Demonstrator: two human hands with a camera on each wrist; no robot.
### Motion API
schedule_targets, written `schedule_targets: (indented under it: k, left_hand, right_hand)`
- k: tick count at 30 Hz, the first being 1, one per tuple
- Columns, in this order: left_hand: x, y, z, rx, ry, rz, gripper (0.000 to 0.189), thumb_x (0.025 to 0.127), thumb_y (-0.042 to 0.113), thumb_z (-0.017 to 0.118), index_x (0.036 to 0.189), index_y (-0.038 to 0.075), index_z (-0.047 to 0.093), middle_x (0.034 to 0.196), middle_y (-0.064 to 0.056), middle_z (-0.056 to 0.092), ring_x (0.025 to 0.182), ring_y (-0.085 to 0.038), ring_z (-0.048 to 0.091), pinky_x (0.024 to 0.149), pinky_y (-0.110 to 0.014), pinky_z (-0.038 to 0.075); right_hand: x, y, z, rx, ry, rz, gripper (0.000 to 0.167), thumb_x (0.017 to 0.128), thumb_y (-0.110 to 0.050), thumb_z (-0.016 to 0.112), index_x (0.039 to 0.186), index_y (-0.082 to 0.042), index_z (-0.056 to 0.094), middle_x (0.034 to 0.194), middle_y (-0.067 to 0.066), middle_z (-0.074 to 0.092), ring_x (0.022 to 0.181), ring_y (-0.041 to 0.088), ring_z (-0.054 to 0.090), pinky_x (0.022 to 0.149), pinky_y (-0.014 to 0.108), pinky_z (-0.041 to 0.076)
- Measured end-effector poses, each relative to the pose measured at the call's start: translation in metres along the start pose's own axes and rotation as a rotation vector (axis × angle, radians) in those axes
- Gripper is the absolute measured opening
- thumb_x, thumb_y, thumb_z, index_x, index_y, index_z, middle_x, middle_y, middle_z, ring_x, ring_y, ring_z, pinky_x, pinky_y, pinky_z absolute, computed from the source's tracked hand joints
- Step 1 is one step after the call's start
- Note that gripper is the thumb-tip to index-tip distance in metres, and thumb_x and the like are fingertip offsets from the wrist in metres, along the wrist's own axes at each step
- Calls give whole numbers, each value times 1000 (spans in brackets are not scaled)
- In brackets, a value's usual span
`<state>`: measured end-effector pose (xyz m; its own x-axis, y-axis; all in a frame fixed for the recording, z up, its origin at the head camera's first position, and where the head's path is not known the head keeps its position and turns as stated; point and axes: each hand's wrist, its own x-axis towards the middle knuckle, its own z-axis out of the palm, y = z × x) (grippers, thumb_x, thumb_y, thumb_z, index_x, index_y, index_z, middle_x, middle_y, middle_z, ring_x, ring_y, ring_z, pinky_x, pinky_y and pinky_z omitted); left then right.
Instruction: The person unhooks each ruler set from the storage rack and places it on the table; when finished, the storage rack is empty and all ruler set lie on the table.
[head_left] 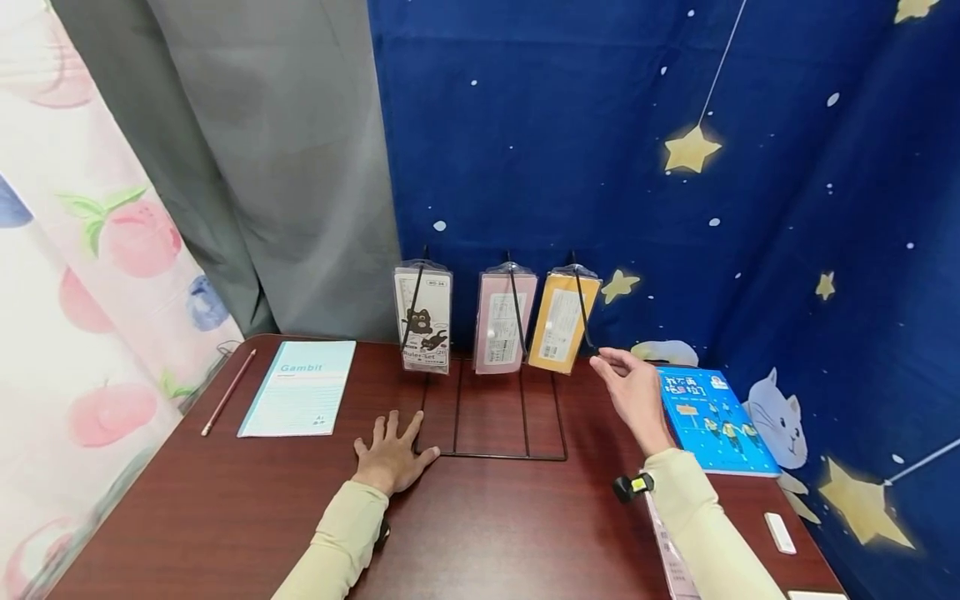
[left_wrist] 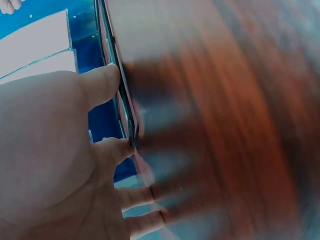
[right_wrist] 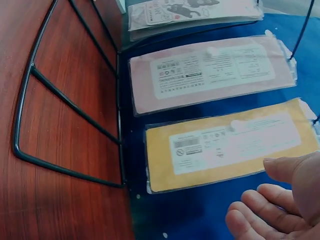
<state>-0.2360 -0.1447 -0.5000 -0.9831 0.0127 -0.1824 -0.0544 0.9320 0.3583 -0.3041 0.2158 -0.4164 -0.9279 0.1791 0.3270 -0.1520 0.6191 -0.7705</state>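
Note:
A black wire rack (head_left: 491, 457) stands on the table, its upright hooks carrying three clear-sleeved packs. On the left hangs a white ruler set (head_left: 427, 325), in the middle a pink pack (head_left: 504, 323), on the right a yellow pack (head_left: 558, 325) turned label side out and leaning. My left hand (head_left: 392, 454) presses flat on the table with fingers spread, its thumb at the rack's front left corner. Just right of the yellow pack's lower edge is my right hand (head_left: 633, 392), thumb apart from the loosely bent fingers (right_wrist: 260, 210), with nothing between them.
A Gambit notebook (head_left: 300, 387) and a pencil (head_left: 228, 392) lie at the left. Right of my right hand is a blue book (head_left: 723, 425), with a white eraser (head_left: 780, 533) nearer the front. A pink item (head_left: 671, 554) sits partly under the right forearm. Curtains (head_left: 525, 125) hang behind the table.

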Motion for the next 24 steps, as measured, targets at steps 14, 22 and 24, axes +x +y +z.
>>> schedule_targets:
  k: [14, 22, 24]
  left_hand:
    - [2, 2, -1, 2, 3, -7, 72, 103, 54, 54, 163, 19, 34, 168, -27, 23, 156, -50, 20, 115, -80, 20]
    - [1, 2, -1, 1, -2, -16, 72, 104, 54, 53, 164, 20, 34, 169, -27, 23, 157, -50, 19, 116, -80, 19]
    - [0, 1, -1, -1, -2, -19, 72, 104, 55, 53, 164, 20, 34, 169, -27, 23, 157, -50, 19, 116, -80, 19]
  right_hand:
    - [30, -1, 30, 60, 13, 6, 42, 99, -28, 73, 132, -3, 69, 126, 19, 74, 118, 34, 71, 99, 51, 56]
    - [39, -4, 40, 109, 6, 9, 44, 100, -27, 72, 136, -2, 65, 129, 20, 71, 123, 35, 68, 101, 51, 54]
    - [42, -4, 42, 122, -2, 9, 46, 101, -29, 70, 138, -3, 63, 131, 21, 70, 124, 36, 68, 102, 51, 54]
